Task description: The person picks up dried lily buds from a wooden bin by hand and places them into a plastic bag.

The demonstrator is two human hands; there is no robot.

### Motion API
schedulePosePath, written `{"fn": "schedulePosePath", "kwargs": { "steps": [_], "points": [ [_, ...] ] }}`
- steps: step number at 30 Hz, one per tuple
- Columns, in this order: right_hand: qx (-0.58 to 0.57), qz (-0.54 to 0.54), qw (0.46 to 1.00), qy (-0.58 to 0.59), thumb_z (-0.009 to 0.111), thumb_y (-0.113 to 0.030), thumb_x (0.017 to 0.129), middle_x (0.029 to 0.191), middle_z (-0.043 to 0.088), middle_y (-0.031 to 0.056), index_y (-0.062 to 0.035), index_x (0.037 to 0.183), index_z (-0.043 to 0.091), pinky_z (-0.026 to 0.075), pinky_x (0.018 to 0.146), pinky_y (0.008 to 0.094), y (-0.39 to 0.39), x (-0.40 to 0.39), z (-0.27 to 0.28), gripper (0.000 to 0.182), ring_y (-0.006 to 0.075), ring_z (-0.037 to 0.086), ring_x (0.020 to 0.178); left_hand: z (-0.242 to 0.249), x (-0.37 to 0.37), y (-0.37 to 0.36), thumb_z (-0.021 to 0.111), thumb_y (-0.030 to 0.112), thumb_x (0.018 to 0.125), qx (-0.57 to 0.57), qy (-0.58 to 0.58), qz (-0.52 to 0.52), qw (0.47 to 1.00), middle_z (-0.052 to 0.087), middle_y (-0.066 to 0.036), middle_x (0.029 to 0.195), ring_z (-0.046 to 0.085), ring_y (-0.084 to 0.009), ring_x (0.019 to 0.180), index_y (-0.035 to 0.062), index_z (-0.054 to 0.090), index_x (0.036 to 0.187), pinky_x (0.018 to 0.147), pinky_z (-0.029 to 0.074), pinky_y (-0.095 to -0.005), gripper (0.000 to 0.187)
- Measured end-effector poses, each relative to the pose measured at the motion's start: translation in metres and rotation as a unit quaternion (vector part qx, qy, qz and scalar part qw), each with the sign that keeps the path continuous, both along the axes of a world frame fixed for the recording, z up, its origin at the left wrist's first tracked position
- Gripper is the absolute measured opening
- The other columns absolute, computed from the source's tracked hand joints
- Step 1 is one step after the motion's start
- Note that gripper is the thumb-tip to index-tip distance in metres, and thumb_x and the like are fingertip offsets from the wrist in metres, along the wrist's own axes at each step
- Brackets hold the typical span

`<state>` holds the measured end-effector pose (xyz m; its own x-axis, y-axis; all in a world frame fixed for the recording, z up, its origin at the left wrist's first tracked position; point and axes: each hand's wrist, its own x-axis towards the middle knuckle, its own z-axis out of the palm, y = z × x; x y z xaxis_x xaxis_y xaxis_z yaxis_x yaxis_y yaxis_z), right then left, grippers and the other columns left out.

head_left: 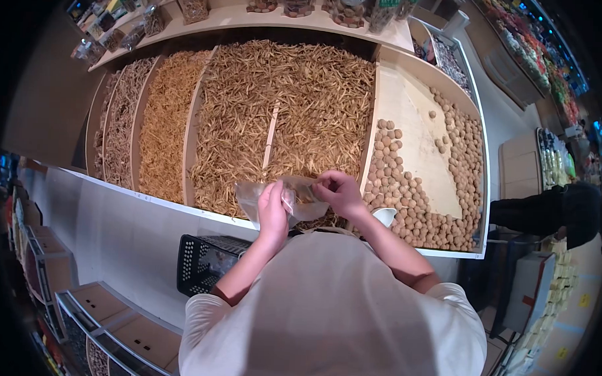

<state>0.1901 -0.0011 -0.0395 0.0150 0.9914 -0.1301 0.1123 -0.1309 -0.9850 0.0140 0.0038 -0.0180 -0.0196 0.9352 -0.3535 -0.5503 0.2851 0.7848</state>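
Observation:
A clear plastic bag [248,195] is held in front of my body, over the near edge of a bin of dried brown strips [324,102]. My left hand [274,205] is closed around the bag's middle, thumb upward. At the bag's right side, my right hand [341,193] has its fingers pinched together right at the rim. Brownish strips show through the film between the two hands. A white scoop [384,216] lies among the walnuts [407,198] just beyond my right wrist.
Wooden dividers separate bins of orange strips [171,110] and greyish pieces [126,115] on the left. Packaged goods [350,5] stand on the shelf [234,16] behind. A black shopping basket [195,267] sits below on the left. A person in dark clothes [545,213] is at right.

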Motion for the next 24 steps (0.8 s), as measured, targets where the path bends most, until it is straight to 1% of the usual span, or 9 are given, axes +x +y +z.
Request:
{"fn": "schedulePosePath", "kwargs": {
  "steps": [1,3,4,7,9,12,18,21,24],
  "points": [
    [0.002,0.0,1.0,0.001,0.071,-0.009,0.087,0.068,0.055,-0.0051,-0.0029,0.095,0.066,0.039,0.054,0.0207,0.0,-0.004,0.002,0.011,0.0026,0.047,0.061,-0.002,-0.003,0.0,0.051,0.021,0.101,0.002,0.001,0.0,1.0,0.048,0.006,0.065,0.04,-0.0024,0.053,0.0114,0.055,0.08,0.048,0.029,-0.0206,0.023],
    [0.063,0.112,0.98,-0.152,0.074,-0.013,0.083,0.074,0.059,0.0006,-0.0032,0.097,0.068,0.044,0.059,0.0248,-0.001,-0.009,0.011,0.018,0.008,0.051,0.063,-0.011,-0.012,0.0,0.049,0.018,0.102,0.013,-0.021,-0.02,0.999,0.056,0.002,0.075,0.052,-0.006,0.065,0.0062,0.057,0.094,0.058,0.042,-0.0224,0.017],
    [0.016,0.112,0.982,-0.151,0.075,-0.014,0.081,0.078,0.061,0.0047,-0.0043,0.1,0.069,0.046,0.062,0.0269,-0.001,-0.01,0.022,0.022,0.0115,0.054,0.065,-0.014,-0.016,-0.001,0.049,0.018,0.102,0.013,-0.02,-0.019,1.0,0.056,0.002,0.075,0.052,-0.006,0.065,0.0062,0.057,0.094,0.058,0.042,-0.0224,0.017],
    [0.1,0.042,0.976,-0.188,0.074,-0.007,0.083,0.073,0.057,-0.0008,-0.0034,0.097,0.069,0.04,0.054,0.0221,0.005,0.006,0.028,0.016,0.0045,0.047,0.059,-0.019,-0.023,-0.005,0.049,0.018,0.101,0.039,-0.049,-0.034,0.997,0.055,0.003,0.075,0.052,-0.0054,0.064,0.0064,0.057,0.092,0.058,0.042,-0.0225,0.017],
    [0.077,0.024,0.989,-0.125,0.074,-0.006,0.082,0.071,0.056,-0.0021,-0.0024,0.095,0.069,0.041,0.054,0.0213,0.012,0.026,0.024,0.015,0.0039,0.047,0.06,-0.015,-0.021,-0.004,0.05,0.018,0.101,0.03,-0.05,-0.024,0.998,0.053,0.004,0.071,0.05,-0.0048,0.062,0.0079,0.056,0.09,0.056,0.04,-0.022,0.017],
    [0.025,-0.048,0.977,-0.206,0.074,-0.014,0.082,0.069,0.061,0.0037,-0.0016,0.094,0.068,0.048,0.058,0.0285,0.024,0.053,0.02,0.018,0.0131,0.055,0.059,-0.001,-0.008,0.001,0.05,0.019,0.101,0.0,-0.013,0.017,1.0,0.046,0.006,0.062,0.039,-0.0033,0.05,0.0125,0.051,0.078,0.045,0.03,-0.0214,0.025],
    [0.045,-0.091,0.943,-0.316,0.071,-0.016,0.08,0.066,0.061,0.0094,-0.0018,0.091,0.068,0.05,0.061,0.0336,0.062,0.073,0.002,0.018,0.0223,0.061,0.061,-0.003,-0.005,0.004,0.05,0.022,0.101,0.016,-0.005,-0.02,1.0,0.044,0.006,0.06,0.037,-0.0033,0.05,0.0132,0.049,0.075,0.045,0.027,-0.0221,0.028],
    [0.065,-0.084,0.939,-0.326,0.071,-0.014,0.081,0.063,0.057,0.0062,0.0,0.091,0.067,0.047,0.059,0.0304,0.083,0.06,0.002,0.017,0.0154,0.056,0.058,0.001,-0.006,0.003,0.05,0.022,0.101,0.007,0.0,-0.016,1.0,0.043,0.006,0.06,0.036,-0.0031,0.05,0.0135,0.049,0.074,0.046,0.026,-0.0222,0.028],
    [0.102,-0.077,0.929,-0.347,0.069,-0.013,0.08,0.068,0.061,0.011,-0.0021,0.092,0.068,0.05,0.063,0.035,0.109,0.055,-0.018,0.017,0.0242,0.061,0.064,-0.007,-0.011,0.005,0.05,0.023,0.101,0.011,0.004,-0.009,1.0,0.043,0.007,0.06,0.036,-0.003,0.05,0.0131,0.05,0.076,0.045,0.026,-0.0224,0.027]
  ]
}}
